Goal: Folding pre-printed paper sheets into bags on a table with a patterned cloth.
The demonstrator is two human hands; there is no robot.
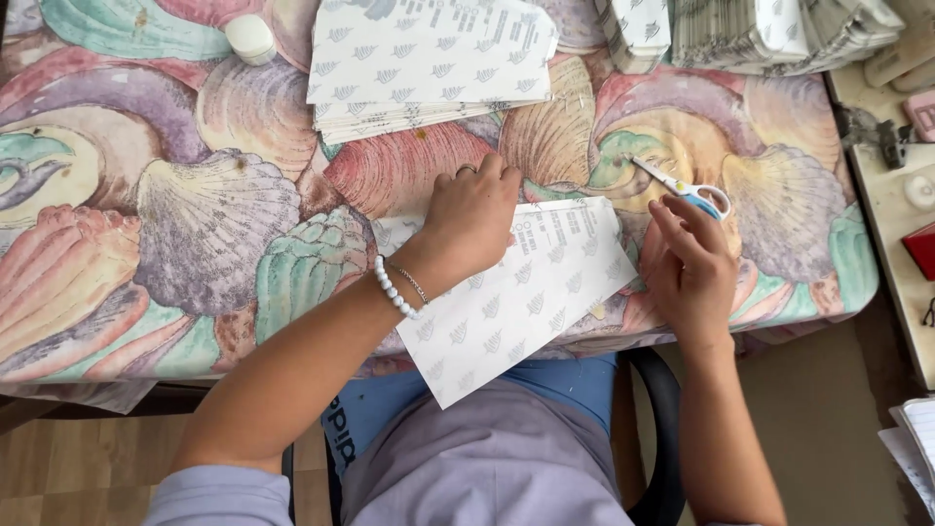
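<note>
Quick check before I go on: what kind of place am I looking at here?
Probably a small home or workshop craft table: a shell-patterned tablecloth, stacks of printed sheets, and the right hand by small scissors while the left hand presses a sheet.

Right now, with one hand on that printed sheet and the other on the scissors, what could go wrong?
The printed sheet overhangs the table edge toward the lap; if the left hand lifts, it may slide off. The right hand rests on the scissors, whose blades point toward the left hand, so a quick grab could nick its fingers.
</note>
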